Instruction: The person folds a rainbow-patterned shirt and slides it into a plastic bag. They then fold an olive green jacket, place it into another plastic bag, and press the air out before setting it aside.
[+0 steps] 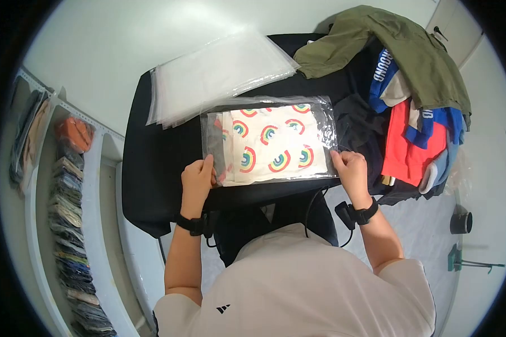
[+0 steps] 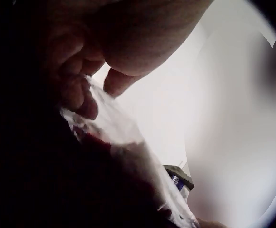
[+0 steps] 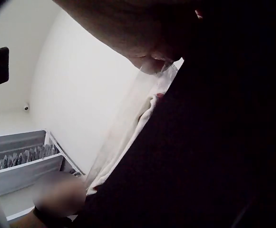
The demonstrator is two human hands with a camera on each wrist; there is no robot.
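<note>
A folded cream garment printed with rainbows lies inside a clear plastic bag near the front edge of the table in the head view. My left hand pinches the bag's near left corner between thumb and curled fingers. At the near right corner, my right hand grips the plastic the same way. The left wrist view shows the left fingers on the bag's edge, much of it in shadow. In the right wrist view the bag stretches away from the right hand's fingertips.
A stack of clear plastic bags lies at the back left of the black-covered table. Clothes are piled at the right, including an olive jacket and a red garment. Shelves with bagged clothes stand at the left.
</note>
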